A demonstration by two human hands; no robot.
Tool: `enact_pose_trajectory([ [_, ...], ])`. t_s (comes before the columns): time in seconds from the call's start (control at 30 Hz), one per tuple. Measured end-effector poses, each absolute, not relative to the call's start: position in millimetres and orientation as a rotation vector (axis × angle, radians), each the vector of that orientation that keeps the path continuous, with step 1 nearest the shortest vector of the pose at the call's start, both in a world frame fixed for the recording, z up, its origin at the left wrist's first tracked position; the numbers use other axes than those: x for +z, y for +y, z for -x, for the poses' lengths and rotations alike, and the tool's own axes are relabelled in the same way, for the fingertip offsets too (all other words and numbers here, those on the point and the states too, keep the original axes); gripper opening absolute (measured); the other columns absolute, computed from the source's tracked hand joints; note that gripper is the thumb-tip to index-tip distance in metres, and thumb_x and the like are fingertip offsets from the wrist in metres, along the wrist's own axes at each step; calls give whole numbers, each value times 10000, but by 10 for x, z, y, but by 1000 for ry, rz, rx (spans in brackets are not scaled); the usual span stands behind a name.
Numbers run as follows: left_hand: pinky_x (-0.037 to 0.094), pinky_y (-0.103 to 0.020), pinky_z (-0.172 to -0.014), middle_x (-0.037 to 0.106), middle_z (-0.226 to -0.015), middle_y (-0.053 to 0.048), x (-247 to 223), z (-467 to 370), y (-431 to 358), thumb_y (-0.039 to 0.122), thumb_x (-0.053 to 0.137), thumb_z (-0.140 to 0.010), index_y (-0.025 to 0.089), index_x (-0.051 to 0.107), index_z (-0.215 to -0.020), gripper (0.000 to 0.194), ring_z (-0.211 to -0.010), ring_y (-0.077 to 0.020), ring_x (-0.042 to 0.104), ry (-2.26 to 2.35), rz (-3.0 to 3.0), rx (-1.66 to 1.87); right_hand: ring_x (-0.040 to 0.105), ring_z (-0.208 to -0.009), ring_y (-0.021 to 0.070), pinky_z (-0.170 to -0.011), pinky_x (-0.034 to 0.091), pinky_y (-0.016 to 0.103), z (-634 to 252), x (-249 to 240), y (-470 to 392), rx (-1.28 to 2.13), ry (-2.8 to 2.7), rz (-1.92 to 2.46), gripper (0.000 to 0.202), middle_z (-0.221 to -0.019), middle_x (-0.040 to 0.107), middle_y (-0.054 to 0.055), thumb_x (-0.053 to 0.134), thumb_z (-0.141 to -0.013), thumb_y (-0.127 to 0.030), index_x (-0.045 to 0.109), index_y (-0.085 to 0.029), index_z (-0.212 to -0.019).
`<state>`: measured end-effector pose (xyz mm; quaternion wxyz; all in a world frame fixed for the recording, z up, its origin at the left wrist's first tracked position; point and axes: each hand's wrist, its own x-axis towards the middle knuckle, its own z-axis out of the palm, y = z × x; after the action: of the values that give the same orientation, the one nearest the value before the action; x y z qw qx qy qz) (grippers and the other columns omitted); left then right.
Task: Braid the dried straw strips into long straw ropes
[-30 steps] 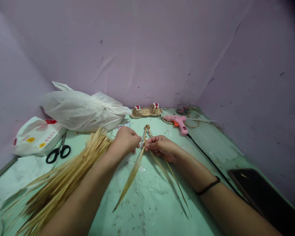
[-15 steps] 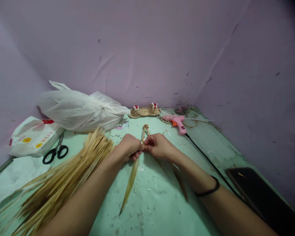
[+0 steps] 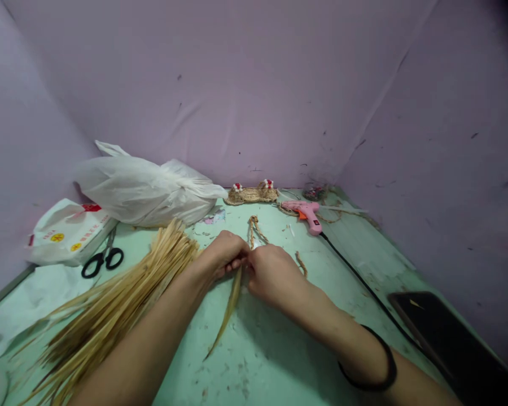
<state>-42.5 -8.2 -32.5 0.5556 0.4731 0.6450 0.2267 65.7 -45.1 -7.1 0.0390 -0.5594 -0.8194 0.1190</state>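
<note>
Since the earlier frames the right hand (image 3: pixel 273 273) has rolled knuckles-up and closed in against the left hand (image 3: pixel 222 255), hiding the loose strands it held apart. Both hands are clenched on the straw braid (image 3: pixel 253 228), pinching it where they meet; its plaited end lies on the green table (image 3: pixel 279 349) just beyond them, and one flat straw strand (image 3: pixel 228 310) trails toward the viewer. A straw bundle (image 3: pixel 110 310) lies left, scissors (image 3: pixel 103 259) beyond it, a pink glue gun (image 3: pixel 307 213) farther back.
</note>
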Motion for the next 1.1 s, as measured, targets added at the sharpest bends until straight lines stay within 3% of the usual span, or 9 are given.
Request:
enact_pose_trajectory([
  [0.17, 113, -190, -309, 330, -308, 60, -374, 533, -31, 138, 496, -471, 141, 461, -458, 37, -277, -40, 237, 1447, -1223, 501, 483, -507, 125, -441, 237, 234, -827, -21, -314, 601, -2585, 1643, 158, -586, 596, 46, 501, -636, -209, 656, -175, -634],
  [0.33, 92, -194, -313, 316, -341, 68, -459, 600, 8, 221, 536, -511, 154, 445, -478, 118, -285, -34, 211, 1376, -1175, 454, 446, -477, 100, -438, 237, 223, -1051, 20, -87, 650, -2273, 1798, 245, -545, 569, 43, 470, -701, -273, 659, -130, -637],
  [0.47, 81, -197, -323, 323, -370, 66, -435, 568, -7, 222, 533, -521, 159, 425, -477, 132, -297, -32, 207, 1342, -1125, 486, 463, -490, 99, -443, 264, 205, -1038, -79, -43, 847, -2329, 1749, 211, -536, 571, 27, 516, -646, -272, 675, -134, -658],
  [0.57, 148, -203, -336, 303, -342, 58, -407, 476, -67, 172, 511, -504, 160, 415, -441, 116, -310, -47, 245, 1517, -1184, 434, 500, -510, 114, -454, 286, 205, -1037, -110, -69, 862, -2426, 1753, 164, -543, 598, 31, 534, -606, -228, 680, -154, -628],
  [0.67, 250, -208, -386, 405, -404, 19, -443, 362, -148, 182, 531, -497, 140, 510, -488, 48, -402, -95, 400, 1704, -1426, 511, 542, -584, 143, -492, 313, 214, -1063, -81, -77, 551, -2374, 1805, 180, -624, 641, 43, 530, -630, -246, 692, -189, -684],
  [0.8, 360, -239, -499, 617, -680, -105, -544, 225, -237, 253, 553, -532, 124, 633, -714, 236, -642, -209, 571, 1888, -1639, 461, 554, -586, 145, -501, 339, 218, -924, -3, -41, 613, -2280, 1636, 253, -643, 648, 39, 471, -698, -303, 688, -182, -750],
  [0.87, 392, -251, -567, 637, -769, -121, -573, 175, -272, 247, 536, -568, 141, 634, -829, 299, -723, -227, 585, 1922, -1669, 452, 552, -585, 144, -507, 341, 219, -754, 57, -13, 574, -2299, 1593, 238, -638, 645, 36, 479, -691, -293, 687, -183, -730],
  [0.97, 418, -282, -637, 634, -804, -133, -564, 140, -314, 236, 507, -606, 127, 624, -842, 285, -781, -247, 582, 1864, -1775, 414, 538, -566, 140, -481, 317, 218, -448, 133, 59, 453, -2330, 1658, 200, -617, 633, 29, 510, -665, -290, 684, -197, -698],
  [1.1, 407, -376, -749, 592, -947, -168, -508, 143, -332, 224, 486, -641, 95, 579, -960, 356, -903, -299, 532, 1811, -1874, 419, 514, -502, 117, -441, 317, 201, -84, 88, 206, 784, -2406, 1767, 151, -544, 605, 30, 556, -622, -275, 656, -164, -600],
])
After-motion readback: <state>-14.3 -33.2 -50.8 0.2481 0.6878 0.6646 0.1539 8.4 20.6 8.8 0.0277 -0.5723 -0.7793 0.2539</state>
